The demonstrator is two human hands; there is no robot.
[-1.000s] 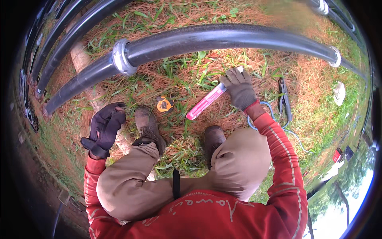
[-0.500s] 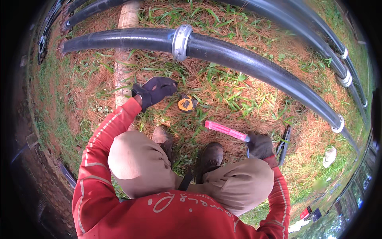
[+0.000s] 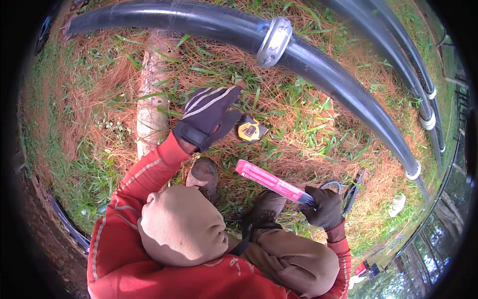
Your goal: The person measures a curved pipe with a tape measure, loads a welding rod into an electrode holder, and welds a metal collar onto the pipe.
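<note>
My left hand, in a dark glove with pale stripes, hovers over the grass with its fingers stretched out and nothing in them. Just right of its thumb lies a yellow and black tape measure on the ground. My right hand, also in a dark glove, is closed round the dark end of a long, narrow pink packet. That packet points up and to the left, above my right boot. What lies inside it I cannot make out. Beyond my right hand is a slim black object with a blue loop beside it.
A thick black pipe with a silver collar arcs across the far side. More black pipes run at the right. A pale log lies beneath the near pipe. Grass and dry needles cover the ground.
The view has shifted. My left hand has come closer to the tape measure, with its back turned more upward. My right hand has brought the pink packet nearer to my body.
</note>
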